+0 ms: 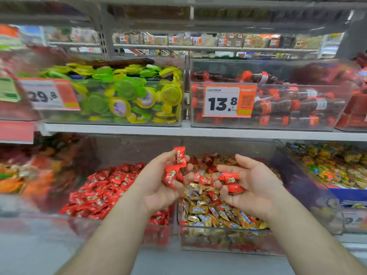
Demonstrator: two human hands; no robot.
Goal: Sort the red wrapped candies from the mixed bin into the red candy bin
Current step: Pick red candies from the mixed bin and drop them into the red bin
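The left hand [158, 183], at the lower centre of the frame, has its fingers curled round a small bunch of red wrapped candies [174, 169], one standing up above the fingertips and another hanging below; the right hand [252, 185], just right of centre, is cupped palm-up with its fingers bent round two more red candies [231, 182]. Both hands hover above the mixed bin [222, 231], a clear tub in the lower centre-right where gold wrappers lie with some red ones scattered among them. The red candy bin [111, 187] stands touching it on the left, lower centre-left of the frame, heaped with matching red wrappers. Above, on the next shelf, sit a tub of green and yellow sweets [127, 96] and a tub of small cola-shaped bottles [278, 104] with an orange price tag [228, 101]. The step in hand looks to be carrying the collected reds across to the left tub. To do it well, each hand should probably travel fully over the red heap before loosening, and low, so nothing bounces off the mound or over the front wall. The left hand's bunch seems loosely held, the top piece only pinched at one end, so a tighter hold first would help. Several red pieces remain visible among the gold, so more picking is likely needed.
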